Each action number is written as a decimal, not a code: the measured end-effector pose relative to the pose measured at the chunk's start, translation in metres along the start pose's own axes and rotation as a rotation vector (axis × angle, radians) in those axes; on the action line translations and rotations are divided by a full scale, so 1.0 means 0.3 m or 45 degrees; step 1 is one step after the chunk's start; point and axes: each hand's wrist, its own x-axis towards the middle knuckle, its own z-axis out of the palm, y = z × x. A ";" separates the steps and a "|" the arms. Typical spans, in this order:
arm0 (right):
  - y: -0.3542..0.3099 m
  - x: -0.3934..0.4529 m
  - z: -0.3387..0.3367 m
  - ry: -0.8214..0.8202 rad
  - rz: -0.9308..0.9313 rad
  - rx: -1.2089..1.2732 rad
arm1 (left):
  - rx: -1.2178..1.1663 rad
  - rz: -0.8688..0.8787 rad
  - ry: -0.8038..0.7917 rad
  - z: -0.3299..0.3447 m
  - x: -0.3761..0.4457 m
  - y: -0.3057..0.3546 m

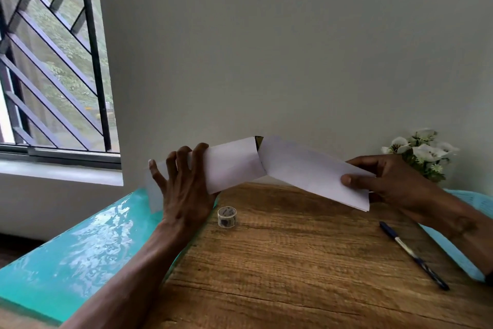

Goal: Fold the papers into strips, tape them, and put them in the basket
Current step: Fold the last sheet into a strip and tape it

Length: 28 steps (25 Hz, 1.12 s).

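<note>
- Left hand (184, 190) and right hand (386, 182) grip opposite ends of 1 folded paper (266, 166).
- Tape roll (227, 217) sits unused below; taping and basketing remain.

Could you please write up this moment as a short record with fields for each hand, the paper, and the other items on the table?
left hand: left hand grips one end of the folded white paper strip, fingers curled over its top edge
right hand: right hand pinches the other end
paper: held above the wooden table, bent in the middle
tape: small clear tape roll standing on the table, untouched
pen: blue pen lying on the table at right
flowers: white flowers by the wall
basket: not in view
</note>
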 end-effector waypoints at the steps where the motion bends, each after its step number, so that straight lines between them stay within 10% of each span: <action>1: -0.002 -0.002 -0.005 -0.011 0.010 -0.032 | 0.010 0.015 0.002 0.000 -0.001 0.001; 17: -0.059 -0.037 0.000 -0.129 0.026 -0.228 | 0.025 0.307 -0.185 -0.027 -0.028 0.086; 28: -0.027 -0.081 0.162 0.418 0.083 0.666 | 0.024 0.237 0.008 -0.064 -0.023 0.128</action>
